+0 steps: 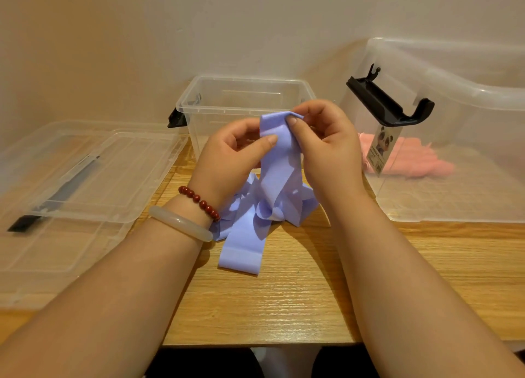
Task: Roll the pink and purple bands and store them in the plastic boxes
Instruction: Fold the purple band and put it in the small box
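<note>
the pink band (412, 161) is already in the big box (468, 116), right of the small box (218, 119). in front of the small box, the left hand (227, 156) and right hand (326, 144) pinch the purple band's (279, 164) top end. the rest lies loose on the surface (284, 306), so rolling looks barely begun.

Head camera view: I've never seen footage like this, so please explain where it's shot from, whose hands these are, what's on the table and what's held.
No machine: a person wears the camera on the head, looking down at their own hands. The left hand and right hand both pinch the top end of a purple band; the rest lies heaped on the wooden table. Behind stands a small open clear box, a lid lies left, and a larger clear box at right holds pink band.
</note>
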Tool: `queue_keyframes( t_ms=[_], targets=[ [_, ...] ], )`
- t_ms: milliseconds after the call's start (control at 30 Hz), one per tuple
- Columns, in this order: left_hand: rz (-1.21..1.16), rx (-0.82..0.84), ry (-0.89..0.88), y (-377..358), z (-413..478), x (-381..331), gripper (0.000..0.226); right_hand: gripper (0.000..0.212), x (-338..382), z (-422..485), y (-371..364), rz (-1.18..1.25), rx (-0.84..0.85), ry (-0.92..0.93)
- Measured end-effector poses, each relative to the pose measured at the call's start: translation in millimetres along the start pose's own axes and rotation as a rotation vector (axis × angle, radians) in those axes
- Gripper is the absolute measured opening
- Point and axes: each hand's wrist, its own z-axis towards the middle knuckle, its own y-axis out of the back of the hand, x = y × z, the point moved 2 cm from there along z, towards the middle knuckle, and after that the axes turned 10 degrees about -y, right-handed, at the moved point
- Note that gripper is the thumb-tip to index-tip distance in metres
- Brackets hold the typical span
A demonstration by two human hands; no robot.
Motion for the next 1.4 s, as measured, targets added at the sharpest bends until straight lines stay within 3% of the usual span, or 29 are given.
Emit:
queue_keyframes(
  t_ms=[300,433,533,800,1000,1100,1200,1267,1400],
  targets=[
    [0.016,-0.024,-0.044,-5,11,-27,0.014,0.024,53,18,5,0.167,0.024,-0.041],
    [0.071,0.066,0.025,-5,14,-35,0.019,0.022,75,23,3,0.186,0.015,-0.041],
    [0.181,0.075,0.078,-1,11,-33,0.009,0.020,84,25,1,0.170,-0.013,-0.054],
    [0.214,0.133,0.161,4,-5,-32,0.025,0.012,103,35,2,0.227,-0.041,-0.072],
    [0.209,0.098,0.141,8,-5,-34,0.019,0.012,104,37,5,0.245,-0.082,-0.065],
    [0.122,0.111,0.115,5,-7,-36,0.043,0.012,104,36,5,0.245,-0.107,-0.086],
    [0.297,0.128,0.093,-1,-13,-31,0.082,0.013,103,34,2,0.207,-0.127,-0.094],
    [0.337,0.056,0.034,-9,-17,-32,0.085,0.015,103,32,2,0.162,-0.164,-0.073],
    [0.327,-0.073,-0.126,-18,-14,-43,0.067,0.023,101,29,2,0.033,-0.207,-0.012]
  ],
)
